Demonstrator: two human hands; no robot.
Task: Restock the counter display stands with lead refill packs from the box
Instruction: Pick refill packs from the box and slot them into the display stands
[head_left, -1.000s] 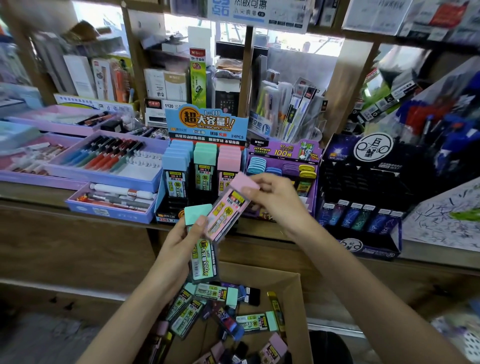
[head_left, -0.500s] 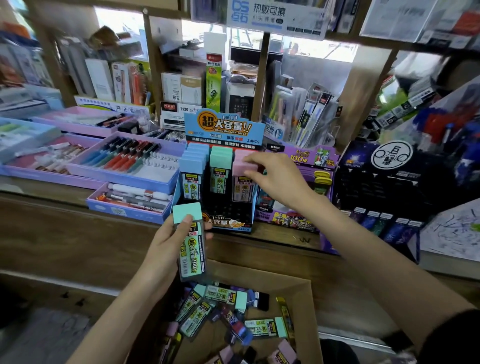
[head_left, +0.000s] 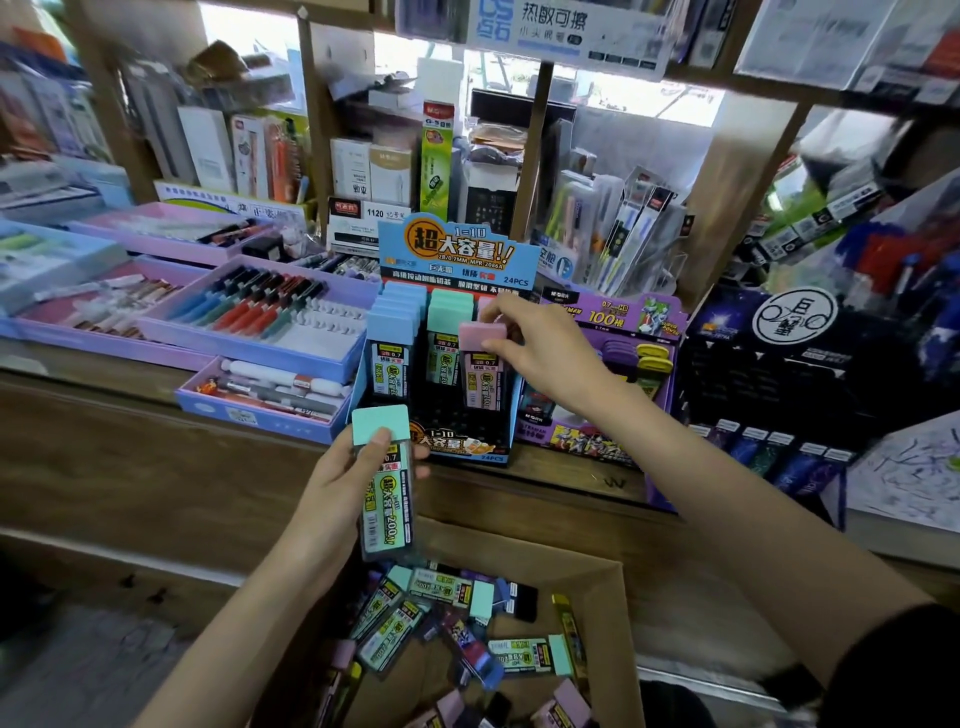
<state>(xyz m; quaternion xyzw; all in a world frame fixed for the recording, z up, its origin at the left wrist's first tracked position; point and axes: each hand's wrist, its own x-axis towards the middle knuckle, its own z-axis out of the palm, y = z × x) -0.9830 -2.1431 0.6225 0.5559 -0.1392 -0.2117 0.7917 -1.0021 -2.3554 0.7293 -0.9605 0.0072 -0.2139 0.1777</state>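
Pinches pink pack (head_left: 481, 370) in stand (head_left: 457, 254) with right hand (head_left: 543, 353); grips green pack (head_left: 388, 499) by box (head_left: 609, 618) with left hand (head_left: 337, 491).

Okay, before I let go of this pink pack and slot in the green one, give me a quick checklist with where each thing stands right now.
1. Pink-capped pack in the right-hand column of the display stand: ok, it stands upright at the front of the pink row.
2. Pink pack fully seated: cannot tell, its foot is lost in the dark tray.
3. Right hand free: not ok, it pinches the pink cap.
4. Green-capped pack ready: ok, the left hand grips it cap up.
5. Room in the green column: ok, dark tray shows in front of it.
6. Box stocked: ok, more packs lie inside.
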